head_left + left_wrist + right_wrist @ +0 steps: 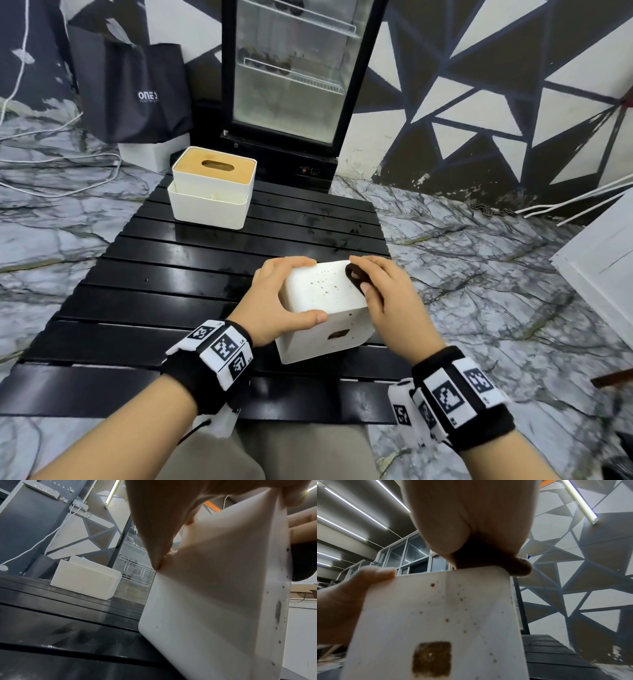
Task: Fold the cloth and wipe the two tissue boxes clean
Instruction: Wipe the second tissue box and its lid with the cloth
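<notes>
Head view: near box [325, 291] stood tilted on the slatted table [154, 274], its speckled face turned up.
Left hand [274, 301]: gripped the box, fingers over the far edge and thumb on the near edge; the left wrist view showed fingers [154, 534] pressed on its side wall.
Right hand [383, 294]: pinched a small dark cloth [356, 275] against the box's upper right corner; the right wrist view showed the cloth [518, 568] wadded over that edge.
Step in hand: wiping the spotted face, by my reading.
Doing it well: the cloth should probably lie flatter under the fingers and sweep across the brown specks [447, 620], with the left hand bracing against the push.
Stubborn part: the brown square patch [431, 660] on the near face likely needed firmer rubbing.
Far box [212, 192]: sat well apart at the table's far end, wooden lid up, apparently stacked in a white tray.
Around: glass-door fridge [291, 68], dark bag [137, 92] and white cables [68, 168] on the marble floor.
In the way: nothing lay between the two boxes.
</notes>
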